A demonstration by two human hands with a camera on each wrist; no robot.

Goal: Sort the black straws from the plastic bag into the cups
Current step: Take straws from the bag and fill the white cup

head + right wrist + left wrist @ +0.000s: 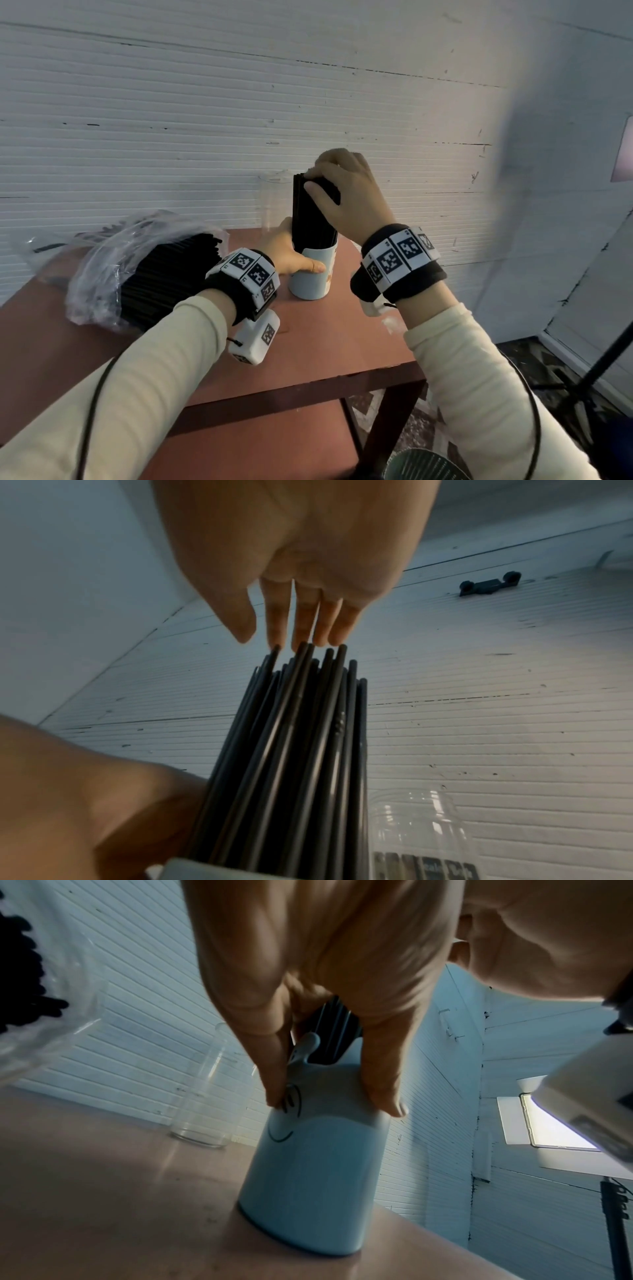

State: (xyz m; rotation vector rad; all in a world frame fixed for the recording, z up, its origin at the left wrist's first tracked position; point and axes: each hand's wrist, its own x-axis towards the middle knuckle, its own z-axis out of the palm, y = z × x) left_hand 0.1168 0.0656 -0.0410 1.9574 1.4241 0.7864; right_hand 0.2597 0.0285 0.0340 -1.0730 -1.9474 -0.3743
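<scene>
A pale blue cup (310,281) (308,1177) stands on the red-brown table (308,349), packed with upright black straws (311,219) (301,750). My left hand (294,253) (325,961) grips the cup near its rim, thumb in front and fingers behind. My right hand (346,185) (301,561) arches over the bundle; its straight fingertips (320,637) touch the straw tops, and the thumb lies against the bundle's side. A crumpled clear plastic bag (137,260) holding many more black straws lies to the left. An empty clear glass cup (270,202) (212,1091) stands just behind the blue one.
A white ribbed wall rises right behind the table. The table's right edge runs close to the blue cup. A black tripod leg (599,363) stands on the floor at right. A round grey ribbed object (424,466) sits below the table's front corner.
</scene>
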